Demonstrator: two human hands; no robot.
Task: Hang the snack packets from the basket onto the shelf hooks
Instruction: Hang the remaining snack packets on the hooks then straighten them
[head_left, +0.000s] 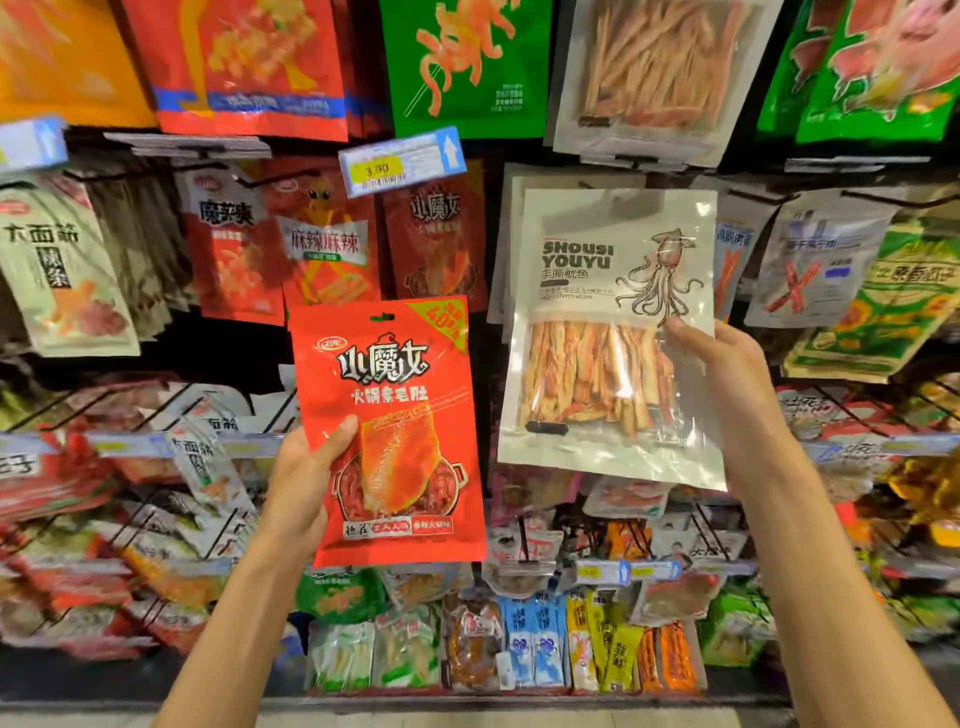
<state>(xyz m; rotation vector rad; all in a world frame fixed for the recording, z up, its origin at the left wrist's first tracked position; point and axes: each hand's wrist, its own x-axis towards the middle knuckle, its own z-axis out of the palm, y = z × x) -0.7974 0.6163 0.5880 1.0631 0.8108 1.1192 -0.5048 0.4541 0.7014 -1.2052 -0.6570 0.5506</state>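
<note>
Left hand (306, 467): was seen clamped on the red packet (389, 431), thumb across its lower left face; the hang hole stood well above the grip.
Right hand (727, 374): was seen pinching the squid packet (613, 332) at its right edge, mid-height.
Squid packet position: was held upright before matching packets on a shelf hook (613, 184).
Step judged: hanging was in hand, neither packet yet hooked.
Next move: each packet's top hole would need aligning with a hook tip.
Basket: was not seen.
</note>
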